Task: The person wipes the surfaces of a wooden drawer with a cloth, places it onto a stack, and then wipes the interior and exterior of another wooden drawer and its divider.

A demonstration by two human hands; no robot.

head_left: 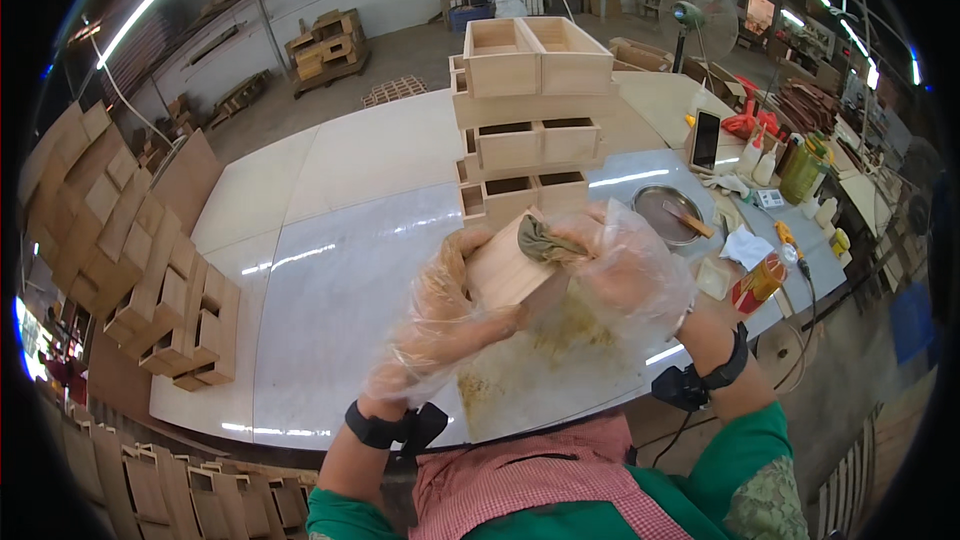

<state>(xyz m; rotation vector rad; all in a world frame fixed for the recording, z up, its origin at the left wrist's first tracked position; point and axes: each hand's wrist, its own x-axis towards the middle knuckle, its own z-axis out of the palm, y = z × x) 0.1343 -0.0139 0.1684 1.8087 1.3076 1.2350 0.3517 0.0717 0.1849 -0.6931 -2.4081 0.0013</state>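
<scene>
My left hand, in a clear plastic glove, is closed around a small pale wooden box, which it holds tilted above the table. Pinched in my gloved right hand is a crumpled olive-green rag, pressed against the box's upper edge. Below the hands, yellowish-brown smears mark a sheet on the tabletop. Just beyond the box rises a stack of wooden drawer boxes. The box's underside and some fingertips are hidden.
To the right are a round metal tray with a brush, a red-and-yellow can, a white cloth, a phone, several bottles and a corded tool. Stacked wooden boxes stand at the left. A fan is behind.
</scene>
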